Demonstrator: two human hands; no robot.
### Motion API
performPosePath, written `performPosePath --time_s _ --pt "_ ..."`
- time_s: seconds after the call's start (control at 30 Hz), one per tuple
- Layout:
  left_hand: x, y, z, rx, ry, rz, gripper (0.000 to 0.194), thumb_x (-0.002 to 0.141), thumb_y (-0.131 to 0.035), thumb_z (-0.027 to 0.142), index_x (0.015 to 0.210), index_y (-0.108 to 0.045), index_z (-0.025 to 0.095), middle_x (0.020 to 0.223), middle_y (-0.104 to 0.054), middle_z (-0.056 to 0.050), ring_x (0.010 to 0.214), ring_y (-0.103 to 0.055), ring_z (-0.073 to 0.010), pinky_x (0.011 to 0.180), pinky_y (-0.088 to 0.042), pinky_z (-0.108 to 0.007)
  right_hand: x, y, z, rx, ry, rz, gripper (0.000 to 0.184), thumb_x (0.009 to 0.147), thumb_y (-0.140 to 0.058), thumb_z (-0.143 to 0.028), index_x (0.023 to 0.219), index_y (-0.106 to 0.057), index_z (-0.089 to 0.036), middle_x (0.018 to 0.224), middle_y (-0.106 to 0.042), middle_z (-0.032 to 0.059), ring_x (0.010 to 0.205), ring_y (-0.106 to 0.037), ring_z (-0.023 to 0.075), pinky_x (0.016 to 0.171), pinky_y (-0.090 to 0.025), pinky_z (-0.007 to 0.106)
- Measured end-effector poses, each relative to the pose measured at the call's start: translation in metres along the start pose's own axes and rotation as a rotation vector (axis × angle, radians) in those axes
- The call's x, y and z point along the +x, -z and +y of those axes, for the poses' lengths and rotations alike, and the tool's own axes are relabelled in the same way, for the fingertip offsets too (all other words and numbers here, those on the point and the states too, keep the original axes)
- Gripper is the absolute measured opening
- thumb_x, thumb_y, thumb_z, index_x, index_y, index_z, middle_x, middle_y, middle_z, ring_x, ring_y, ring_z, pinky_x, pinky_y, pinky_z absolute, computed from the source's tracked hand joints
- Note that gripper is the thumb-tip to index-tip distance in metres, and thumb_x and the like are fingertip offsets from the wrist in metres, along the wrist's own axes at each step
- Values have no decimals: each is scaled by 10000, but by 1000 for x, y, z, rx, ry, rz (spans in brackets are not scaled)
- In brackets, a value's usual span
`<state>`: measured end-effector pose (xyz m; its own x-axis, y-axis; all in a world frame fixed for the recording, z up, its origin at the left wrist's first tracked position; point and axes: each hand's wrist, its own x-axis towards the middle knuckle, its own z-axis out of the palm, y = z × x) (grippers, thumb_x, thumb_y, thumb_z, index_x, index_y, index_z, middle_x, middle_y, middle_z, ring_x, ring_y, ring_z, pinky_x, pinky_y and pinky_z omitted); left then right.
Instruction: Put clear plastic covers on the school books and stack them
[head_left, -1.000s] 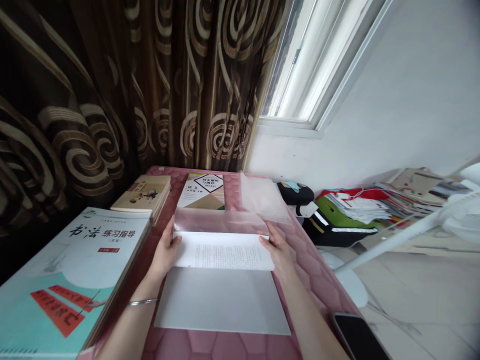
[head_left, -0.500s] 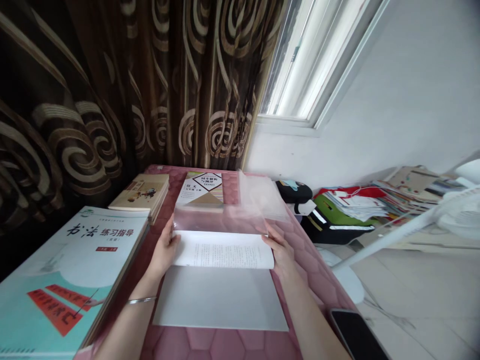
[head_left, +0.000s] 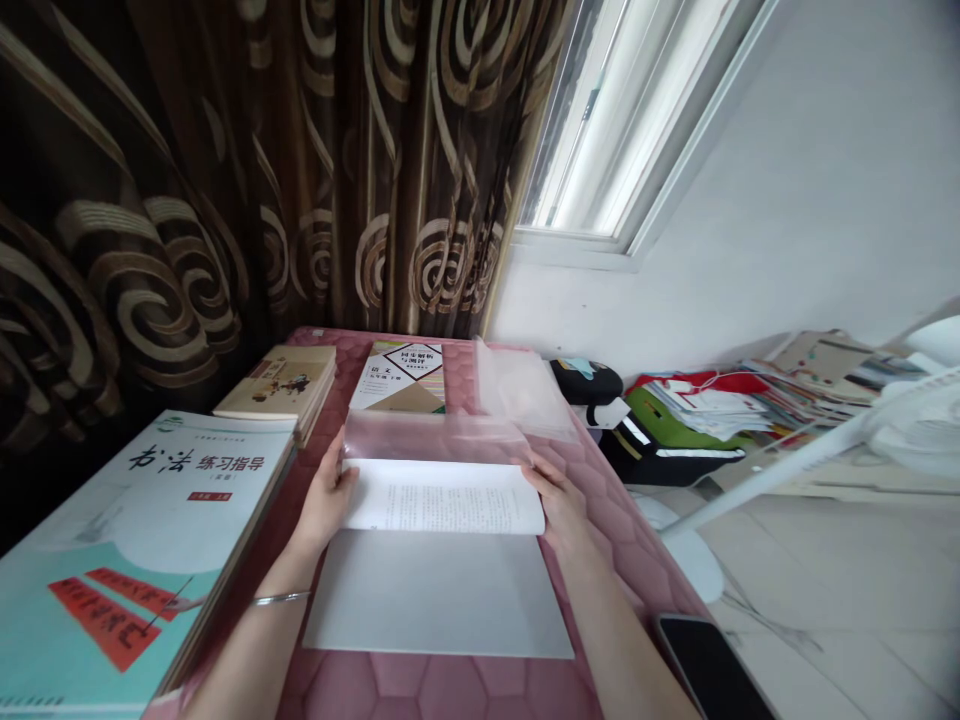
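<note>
Between my hands an open book shows a curved white page of printed text; its plain light-grey lower side lies flat on the pink table cover. My left hand grips the left edge, thumb on the page. At the right edge my right hand grips the book the same way. Along the book's far edge a clear plastic book cover stands up, reaching both hands' fingertips. Whether it is fitted over the book there I cannot tell.
Another clear plastic cover lies behind, beside a workbook. Book stacks, one topped by a calligraphy book and one smaller, stand left. A phone rests front right. A white fan and a bag are beyond the table.
The plastic at the book's far edge has settled and looks less blurred. Both hands keep their hold on the book, and the view has shifted very slightly.
</note>
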<state>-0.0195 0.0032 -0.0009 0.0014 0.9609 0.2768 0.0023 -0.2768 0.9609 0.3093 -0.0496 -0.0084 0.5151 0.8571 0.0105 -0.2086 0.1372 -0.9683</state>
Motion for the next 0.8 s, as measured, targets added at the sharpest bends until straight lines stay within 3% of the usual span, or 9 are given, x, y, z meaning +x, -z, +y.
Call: performPosePath --time_s 0.1,0.23,0.43,0.8 --pt "0 0 1 -2 16 11 722 725 -635 221 1421 -448 279 1261 -622 -21 1368 -407 -227 1191 -185 -399 1 1 2 42 -105 -16 484 564 -848 -382 991 -764 -169 847 -759 103 731 -684 263 607 -536 348" --pt "-1 0 2 15 8 32 693 726 -630 207 1396 -479 289 1218 -642 -14 1341 -444 -219 1183 -219 -390 0 0 2 -1 -91 23 433 548 -845 -398 923 -770 -193 801 -749 59 681 -665 225 573 -517 311" --pt "0 0 -3 -14 9 40 697 737 -622 210 1407 -458 307 1239 -632 -15 1312 -478 -213 1172 -250 -394 -2 0 2 -66 -87 -23 308 521 -824 -468 686 -726 -228 624 -684 12 549 -607 195 478 -463 290" --pt "-2 0 3 -16 25 -14 714 770 -607 256 1450 -397 306 1267 -606 -22 1329 -449 -213 1155 -270 -388 -6 -2 -4 -35 -96 -100 346 561 -811 -503 566 -599 -230 518 -566 -41 467 -478 128 449 -350 260"
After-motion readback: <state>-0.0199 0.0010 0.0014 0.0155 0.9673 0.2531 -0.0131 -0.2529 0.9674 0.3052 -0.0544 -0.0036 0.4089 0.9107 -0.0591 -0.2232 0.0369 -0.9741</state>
